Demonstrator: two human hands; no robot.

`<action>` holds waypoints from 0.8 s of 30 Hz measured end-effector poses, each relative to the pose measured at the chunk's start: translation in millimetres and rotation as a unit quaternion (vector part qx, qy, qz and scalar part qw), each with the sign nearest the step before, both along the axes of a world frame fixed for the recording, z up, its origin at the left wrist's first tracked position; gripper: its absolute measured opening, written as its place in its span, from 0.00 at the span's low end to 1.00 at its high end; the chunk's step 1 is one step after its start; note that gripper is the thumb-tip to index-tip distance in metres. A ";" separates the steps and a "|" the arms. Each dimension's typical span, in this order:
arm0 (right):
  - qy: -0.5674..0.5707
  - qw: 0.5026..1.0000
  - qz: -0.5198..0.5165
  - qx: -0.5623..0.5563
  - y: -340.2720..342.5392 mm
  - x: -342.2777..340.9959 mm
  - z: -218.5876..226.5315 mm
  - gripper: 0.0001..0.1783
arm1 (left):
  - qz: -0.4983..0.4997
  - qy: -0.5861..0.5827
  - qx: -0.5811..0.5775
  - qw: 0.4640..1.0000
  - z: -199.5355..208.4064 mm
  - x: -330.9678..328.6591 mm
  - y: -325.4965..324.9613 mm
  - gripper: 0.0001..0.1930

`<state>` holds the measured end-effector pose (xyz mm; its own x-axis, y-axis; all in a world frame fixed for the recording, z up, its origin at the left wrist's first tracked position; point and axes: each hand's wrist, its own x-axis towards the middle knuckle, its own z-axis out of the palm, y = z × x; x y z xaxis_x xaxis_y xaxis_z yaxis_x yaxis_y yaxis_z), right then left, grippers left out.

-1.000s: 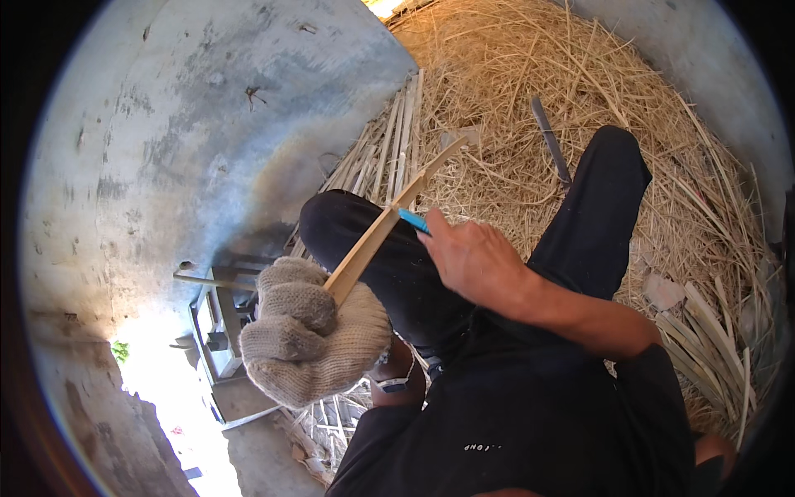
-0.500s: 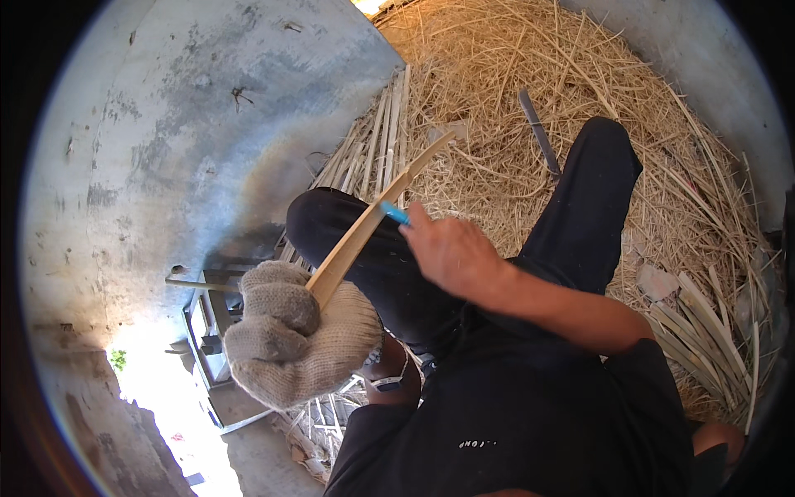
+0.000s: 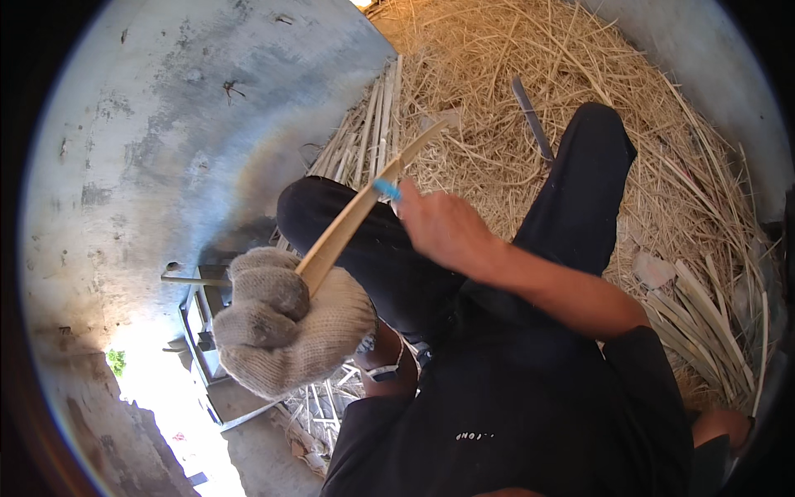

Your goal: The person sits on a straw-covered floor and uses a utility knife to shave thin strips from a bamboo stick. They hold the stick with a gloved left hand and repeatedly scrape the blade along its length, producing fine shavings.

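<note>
A long, slightly curved bamboo strip point(image 3: 341, 230), pale yellow, slants up and away over my left knee. My left hand point(image 3: 286, 323), in a thick knitted beige glove, is closed round its near end. My bare right hand point(image 3: 447, 230) is closed on a small blue stick-shaped thing point(image 3: 386, 189), whose tip touches or nearly touches the strip past its middle. Most of the blue thing is hidden in my fingers, so its kind does not show. The strip's far end points free over the shavings.
Straw-like shavings point(image 3: 497, 50) cover the floor ahead. A flat dark blade-like tool point(image 3: 532, 118) lies on them beside my right knee. Split strips lean by the wall point(image 3: 166, 124) and a strip bundle point(image 3: 700, 327) lies at right. A dark-framed object point(image 3: 203, 323) stands beyond my glove.
Both hands, the strip and the blue thing sit slightly higher and further left in the picture, as does the whole scene. Both grips look the same.
</note>
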<state>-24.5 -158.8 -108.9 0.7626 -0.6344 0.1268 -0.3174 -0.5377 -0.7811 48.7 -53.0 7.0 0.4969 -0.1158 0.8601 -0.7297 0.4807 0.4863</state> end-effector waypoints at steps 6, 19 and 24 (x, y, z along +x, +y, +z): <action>0.023 0.997 -0.030 -0.062 -25.7 2.1 -25.4 0.13 | -0.012 0.000 -0.006 1.000 3.0 -1.7 6.2 0.19; 0.060 0.993 -0.069 0.080 -59.5 -27.6 -35.2 0.20 | -0.041 0.000 -0.010 0.999 -1.5 7.2 -3.6 0.21; -0.013 0.983 -0.101 0.154 -60.6 -66.2 -26.1 0.21 | -0.068 0.003 0.014 0.998 -2.9 25.2 -16.9 0.22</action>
